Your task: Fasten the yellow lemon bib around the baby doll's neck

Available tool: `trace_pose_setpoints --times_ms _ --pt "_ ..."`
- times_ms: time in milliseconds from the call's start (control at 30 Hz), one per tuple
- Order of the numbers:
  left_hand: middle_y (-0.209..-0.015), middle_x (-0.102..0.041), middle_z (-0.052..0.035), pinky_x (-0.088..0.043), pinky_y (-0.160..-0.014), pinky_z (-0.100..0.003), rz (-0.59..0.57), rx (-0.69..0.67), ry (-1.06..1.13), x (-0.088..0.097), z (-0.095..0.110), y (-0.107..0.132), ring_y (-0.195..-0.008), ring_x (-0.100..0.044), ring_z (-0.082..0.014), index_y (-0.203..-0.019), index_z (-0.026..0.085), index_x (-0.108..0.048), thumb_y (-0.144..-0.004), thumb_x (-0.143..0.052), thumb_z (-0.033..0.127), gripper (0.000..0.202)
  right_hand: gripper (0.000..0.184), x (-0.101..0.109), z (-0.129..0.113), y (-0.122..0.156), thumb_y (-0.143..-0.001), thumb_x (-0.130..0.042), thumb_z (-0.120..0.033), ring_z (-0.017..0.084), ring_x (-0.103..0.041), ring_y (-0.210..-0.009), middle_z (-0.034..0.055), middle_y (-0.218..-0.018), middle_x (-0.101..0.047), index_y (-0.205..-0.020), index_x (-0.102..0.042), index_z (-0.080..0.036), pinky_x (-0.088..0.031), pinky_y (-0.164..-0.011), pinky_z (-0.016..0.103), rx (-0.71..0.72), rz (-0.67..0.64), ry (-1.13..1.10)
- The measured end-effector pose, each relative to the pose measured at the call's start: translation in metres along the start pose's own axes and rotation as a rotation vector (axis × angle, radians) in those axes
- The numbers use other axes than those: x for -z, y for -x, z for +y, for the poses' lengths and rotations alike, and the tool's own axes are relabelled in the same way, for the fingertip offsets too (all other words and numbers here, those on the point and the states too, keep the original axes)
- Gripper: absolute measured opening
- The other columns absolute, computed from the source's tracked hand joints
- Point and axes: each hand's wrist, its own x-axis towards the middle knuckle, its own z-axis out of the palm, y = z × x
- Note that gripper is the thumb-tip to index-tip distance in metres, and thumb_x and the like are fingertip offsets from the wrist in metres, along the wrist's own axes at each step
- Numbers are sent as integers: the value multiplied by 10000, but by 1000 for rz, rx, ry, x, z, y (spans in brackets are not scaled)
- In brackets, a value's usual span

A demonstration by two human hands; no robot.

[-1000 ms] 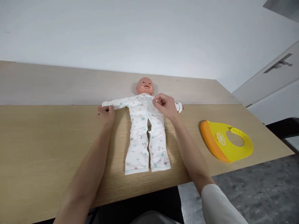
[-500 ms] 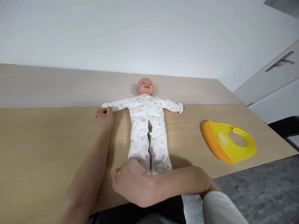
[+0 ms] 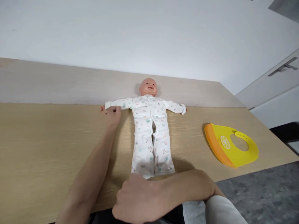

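A baby doll (image 3: pixel 149 86) lies on its back, arms spread, in a white printed top (image 3: pixel 143 107) and matching trousers (image 3: pixel 143 147). My left hand (image 3: pixel 112 114) is closed at the lower edge of the doll's sleeve (image 3: pixel 125 102) on the left, its curled fingers against the cloth. Beyond the cuff, the doll's small hand shows. My right hand (image 3: pixel 137 197) is a fist just below the trouser legs, near the front edge of the table. The undersides of its fingers are hidden, and I cannot see whether anything is in them.
On the right of the wooden table (image 3: pixel 51 140) lies a yellow bib (image 3: pixel 241 155) with an orange pocket. A pale board (image 3: pixel 58 82) runs along the back against the white wall. A door handle (image 3: pixel 283 67) shows at the far right, grey floor at the lower right.
My left hand has shifted right along the sleeve, uncovering the doll's hand. My right hand has moved down, off the trouser leg and closer to me. The view has shifted slightly.
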Motion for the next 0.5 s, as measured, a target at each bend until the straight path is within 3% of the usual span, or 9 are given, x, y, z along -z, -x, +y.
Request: trace_pose_setpoints --times_ms 67,267,367,500 --pt "-477 -334 18 -239 -1126 -431 8 -104 -122 0 1 1 -690 -481 -207 -413 212 -371 -722 -629 140 410 261 -6 -2 1 -485 -532 -112 112 -570 -363 -140 -388 -529 -301 -448 -276 -4 -335 104 59 56 -9" --pt "-480 -330 15 -259 -1109 -434 6 -147 -162 0 4 1 -693 -481 -201 -436 215 -365 -730 -606 163 384 194 -4 -20 5 -573 -587 -222 24 -483 -339 -171 -486 -604 -412 -540 -319 76 -384 174 155 214 83" --pt "-493 -410 -8 -339 -1019 -438 -35 -200 -378 0 -1 -1 -662 -481 -201 -481 217 -361 -779 -530 228 343 80 1 -29 31 -668 -625 -244 72 -454 -358 -109 -515 -615 -593 -602 -256 -35 -321 274 -81 312 236" --pt "-533 -503 -37 -367 -949 -429 -36 -264 -548 0 -5 -3 -643 -478 -194 -517 211 -359 -801 -454 258 303 152 -12 -27 98 -841 -578 -284 136 -491 -484 -20 -593 -545 -731 -541 -185 -276 -424 298 -527 480 406"
